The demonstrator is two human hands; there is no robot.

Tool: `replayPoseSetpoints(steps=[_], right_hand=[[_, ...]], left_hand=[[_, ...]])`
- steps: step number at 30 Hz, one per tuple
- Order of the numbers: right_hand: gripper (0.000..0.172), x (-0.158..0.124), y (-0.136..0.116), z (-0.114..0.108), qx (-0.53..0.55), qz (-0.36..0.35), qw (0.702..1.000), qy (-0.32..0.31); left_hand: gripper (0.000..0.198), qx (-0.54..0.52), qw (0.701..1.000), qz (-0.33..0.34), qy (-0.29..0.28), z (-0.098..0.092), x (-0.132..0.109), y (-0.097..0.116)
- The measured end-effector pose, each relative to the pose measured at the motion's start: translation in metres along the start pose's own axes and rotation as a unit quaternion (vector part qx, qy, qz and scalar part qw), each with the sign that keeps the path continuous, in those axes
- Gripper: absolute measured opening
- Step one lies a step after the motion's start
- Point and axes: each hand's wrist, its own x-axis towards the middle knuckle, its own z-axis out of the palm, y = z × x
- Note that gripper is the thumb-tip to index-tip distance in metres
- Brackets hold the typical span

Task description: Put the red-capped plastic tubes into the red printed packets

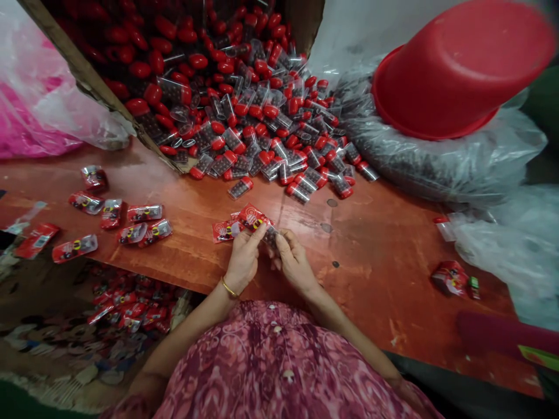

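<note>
Close in front of my body, both hands meet over the table's near edge. My left hand (244,259), with a gold bangle at the wrist, is closed, pinching a red printed wrapper (252,216). My right hand (294,256) grips a small clear plastic case (271,237) with dark dotted contents; its end is at the left fingers, and how far it sits inside the wrapper is hidden. Another red printed wrapper (222,231) lies flat just beyond my left hand. A large heap of red-capped clear cases (262,139) spreads across the table ahead.
The heap spills from a tipped cardboard box (82,75). Several wrapped cases (144,213) lie at left, and more fill a container (131,299) below the table edge. A red bucket (454,70) stands upside down on a filled plastic bag (437,163). A pink bag (39,99) sits far left.
</note>
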Motion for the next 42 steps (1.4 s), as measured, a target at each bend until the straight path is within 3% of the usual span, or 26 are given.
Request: replayPoseSetpoints(steps=[2, 6, 13, 18, 21, 24, 27, 29, 31, 34, 36, 38, 40, 41, 42], right_hand=[[0.032, 0.003, 0.000, -0.003, -0.038, -0.003, 0.999, -0.028], [0.025, 0.007, 0.001, -0.001, -0.111, -0.049, 0.993, -0.006], [0.030, 0.003, -0.004, -0.001, -0.008, -0.011, 0.997, -0.070], [0.027, 0.002, 0.005, -0.009, -0.067, -0.028, 0.997, -0.029], [0.028, 0.009, 0.010, -0.007, -0.136, -0.079, 0.987, 0.014], [0.028, 0.023, 0.004, -0.008, -0.300, -0.186, 0.935, 0.026], [0.032, 0.044, -0.005, -0.024, -0.473, -0.268, 0.836, 0.066], [0.038, 0.060, -0.006, -0.043, -0.557, -0.272, 0.775, 0.122], [0.040, 0.072, -0.002, -0.064, -0.615, -0.243, 0.733, 0.161], [0.034, 0.081, 0.007, -0.086, -0.646, -0.218, 0.712, 0.168], [0.031, 0.082, 0.010, -0.091, -0.646, -0.219, 0.714, 0.159], [0.034, 0.082, 0.009, -0.090, -0.642, -0.221, 0.718, 0.152], [0.040, 0.084, 0.008, -0.085, -0.640, -0.218, 0.723, 0.145], [0.043, 0.086, 0.008, -0.083, -0.639, -0.215, 0.725, 0.140], [0.043, 0.086, 0.009, -0.080, -0.639, -0.211, 0.727, 0.136]], left_hand=[[0.029, 0.004, 1.000, -0.001, 0.013, -0.001, 0.002, 0.004], [0.023, 0.003, 0.998, 0.031, 0.056, -0.003, 0.005, 0.002], [0.029, -0.031, 0.999, -0.023, 0.034, -0.010, 0.003, 0.008], [0.035, -0.034, 0.998, -0.059, -0.009, -0.005, -0.005, -0.001], [0.032, -0.067, 0.995, -0.068, 0.000, -0.005, -0.008, 0.000], [0.028, -0.094, 0.992, -0.082, 0.029, -0.021, -0.009, 0.015], [0.022, -0.106, 0.986, -0.054, 0.119, -0.057, -0.007, 0.041], [0.024, -0.116, 0.971, 0.038, 0.205, -0.088, -0.006, 0.057], [0.033, -0.131, 0.935, 0.162, 0.287, -0.116, -0.008, 0.070], [0.043, -0.162, 0.892, 0.259, 0.332, -0.135, -0.019, 0.077], [0.047, -0.175, 0.893, 0.250, 0.332, -0.129, -0.027, 0.074], [0.046, -0.119, 0.921, 0.197, 0.315, -0.111, -0.028, 0.064], [0.034, 0.057, 0.949, 0.161, 0.265, -0.087, -0.021, 0.051], [0.031, 0.179, 0.945, 0.159, 0.224, -0.075, -0.016, 0.045], [0.028, 0.300, 0.921, 0.176, 0.179, -0.065, -0.009, 0.038]])
